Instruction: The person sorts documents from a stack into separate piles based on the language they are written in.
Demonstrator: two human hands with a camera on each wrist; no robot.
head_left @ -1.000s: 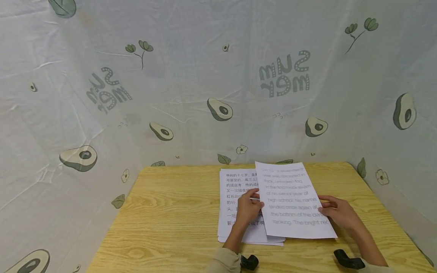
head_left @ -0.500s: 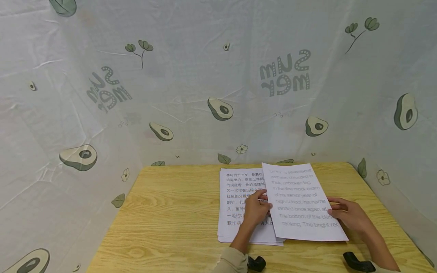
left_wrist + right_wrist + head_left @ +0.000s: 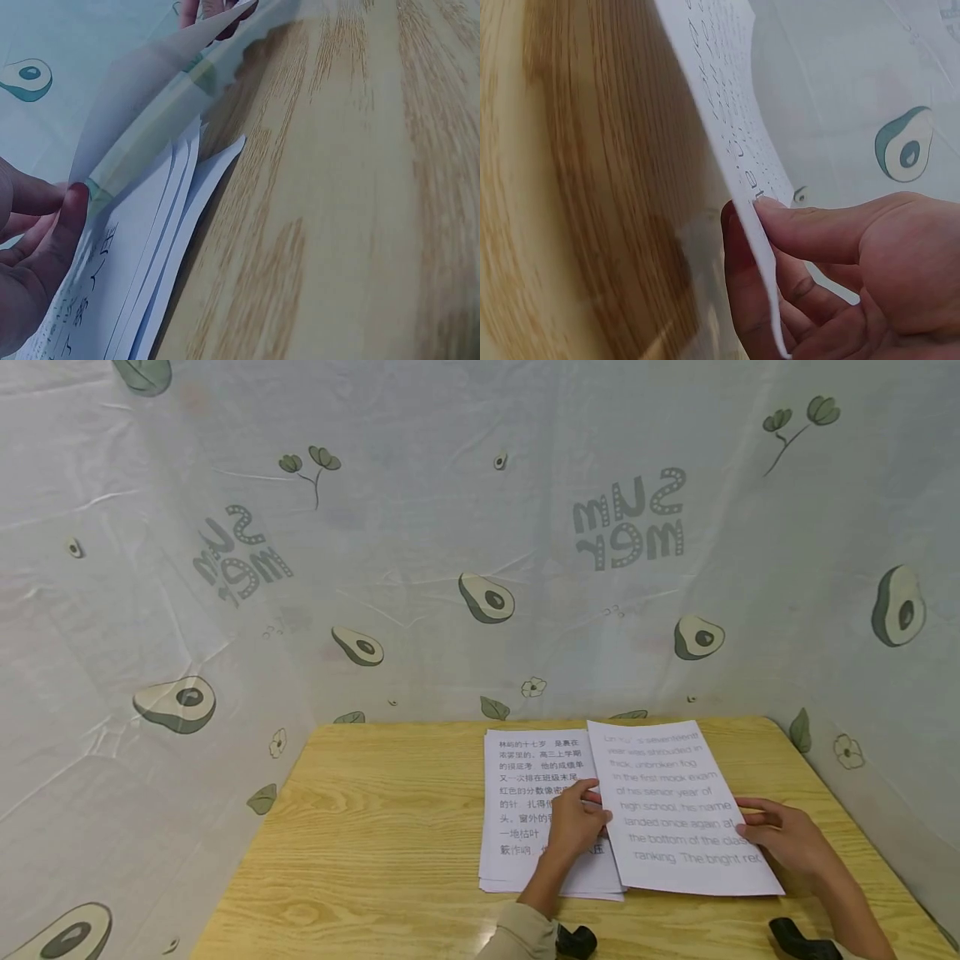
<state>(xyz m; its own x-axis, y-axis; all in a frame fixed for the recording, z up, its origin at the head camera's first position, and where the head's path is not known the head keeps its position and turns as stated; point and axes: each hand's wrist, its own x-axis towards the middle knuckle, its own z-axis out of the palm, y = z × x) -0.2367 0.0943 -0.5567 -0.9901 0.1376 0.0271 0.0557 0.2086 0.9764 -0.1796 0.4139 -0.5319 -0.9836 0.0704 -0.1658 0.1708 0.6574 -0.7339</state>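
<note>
Both hands on one sheet, one at each side edge. Left hand (image 3: 573, 827) grasping: thumb on the near face, fingers behind, pinching the left edge of the printed sheet (image 3: 671, 797). Right hand (image 3: 795, 842) grasping likewise, thumb over the right edge, fingers bent behind the paper. Printed sheet hangs between the two hands, lifted clear of the wooden table (image 3: 360, 843), its face toward the wearer; right wrist view shows the lower corner curling beside the right hand's fingers. Text in English, thin grey type, about nine lines; "high school, his name" legible between the hands, the top line faint. Paper stack (image 3: 528, 768) lies under the left hand and to its left, top page in dark Chinese characters, partly covered by that hand. Left wrist view shows several pages below the left hand, edges uneven, one corner sticking out past the rest. Left sleeve (image 3: 517, 931), light beige, sits just behind the left hand, a black wrist mount (image 3: 576, 942) beside it; a second black mount (image 3: 802, 939) behind the right hand. Beyond both hands, past the table's far edge, a pale cloth (image 3: 420, 552) printed with avocados, leaves and mirrored "summer" lettering.
</note>
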